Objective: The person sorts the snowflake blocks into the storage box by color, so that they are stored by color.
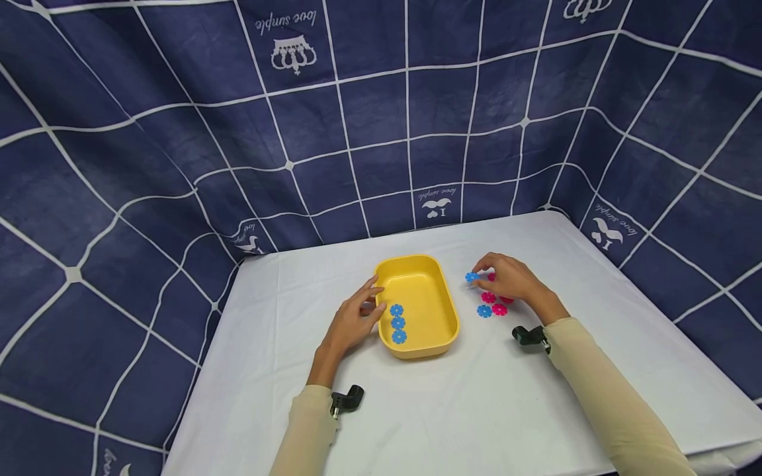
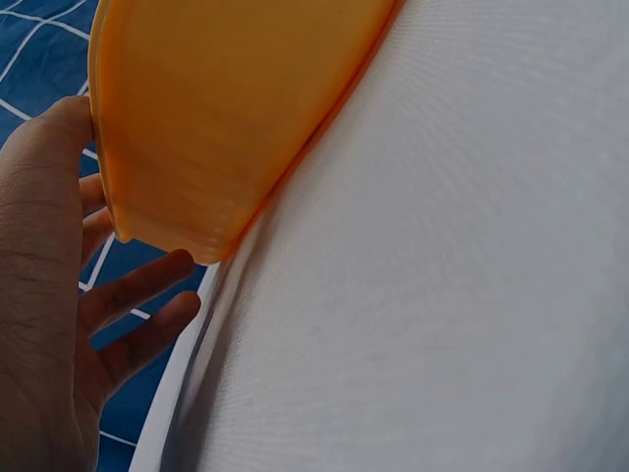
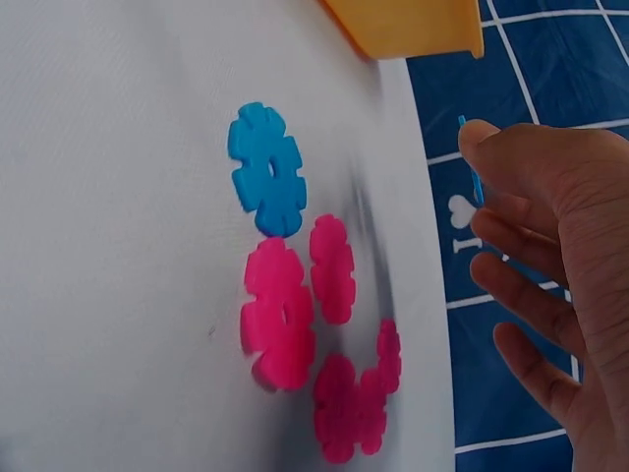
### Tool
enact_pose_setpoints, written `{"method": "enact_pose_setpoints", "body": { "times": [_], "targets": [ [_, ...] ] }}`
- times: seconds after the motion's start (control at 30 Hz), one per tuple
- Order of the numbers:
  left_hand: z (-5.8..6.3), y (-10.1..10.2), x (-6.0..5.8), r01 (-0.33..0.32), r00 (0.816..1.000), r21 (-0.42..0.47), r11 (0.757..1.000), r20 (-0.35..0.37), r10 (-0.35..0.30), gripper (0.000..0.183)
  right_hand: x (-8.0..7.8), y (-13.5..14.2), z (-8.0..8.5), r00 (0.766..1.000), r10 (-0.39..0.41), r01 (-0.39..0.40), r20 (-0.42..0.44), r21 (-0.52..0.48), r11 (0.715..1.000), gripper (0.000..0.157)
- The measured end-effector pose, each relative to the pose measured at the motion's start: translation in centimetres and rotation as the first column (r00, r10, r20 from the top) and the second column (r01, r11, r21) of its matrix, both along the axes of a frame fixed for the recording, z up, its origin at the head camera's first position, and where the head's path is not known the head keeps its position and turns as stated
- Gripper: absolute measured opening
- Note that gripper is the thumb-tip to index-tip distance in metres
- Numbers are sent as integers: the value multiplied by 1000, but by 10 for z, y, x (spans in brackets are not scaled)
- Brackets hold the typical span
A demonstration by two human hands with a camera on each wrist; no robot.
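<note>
My left hand [image 1: 352, 322] rests at the left rim of a yellow tray [image 1: 419, 304], thumb and fingers spread along the edge. In the left wrist view, ring and little fingers stretch beside the tray's outer wall [image 2: 226, 128]; the other fingertips pass behind its rim. My right hand [image 1: 510, 277] pinches a blue flower-shaped building disc [image 1: 471, 277] between thumb and fingers. The right wrist view shows this disc [image 3: 478, 187] edge-on, raised above the tabletop. Below that hand lie several pink discs [image 3: 278, 315] and one blue disc [image 3: 267, 169].
Three blue discs [image 1: 398, 322] form a column inside the tray along its left side. White cloth [image 1: 440, 416] covers the table. A dark blue checked curtain [image 1: 375, 152] hangs behind and at both sides. Each wrist wears a small black camera [image 1: 348, 399].
</note>
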State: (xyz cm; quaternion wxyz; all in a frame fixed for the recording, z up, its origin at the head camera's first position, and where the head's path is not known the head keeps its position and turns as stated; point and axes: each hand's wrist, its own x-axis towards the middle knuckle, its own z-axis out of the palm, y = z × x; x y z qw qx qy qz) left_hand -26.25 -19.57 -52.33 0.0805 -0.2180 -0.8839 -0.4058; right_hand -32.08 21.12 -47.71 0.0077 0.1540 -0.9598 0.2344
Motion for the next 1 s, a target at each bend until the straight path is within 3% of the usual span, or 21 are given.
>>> {"method": "enact_pose_setpoints", "body": {
  "times": [1.0],
  "targets": [
    [1,1,2,-16,1000,-11,1000,9,16,51,-1,-40,27,986,121,-125,-118,-21,992,35]
  ]
}}
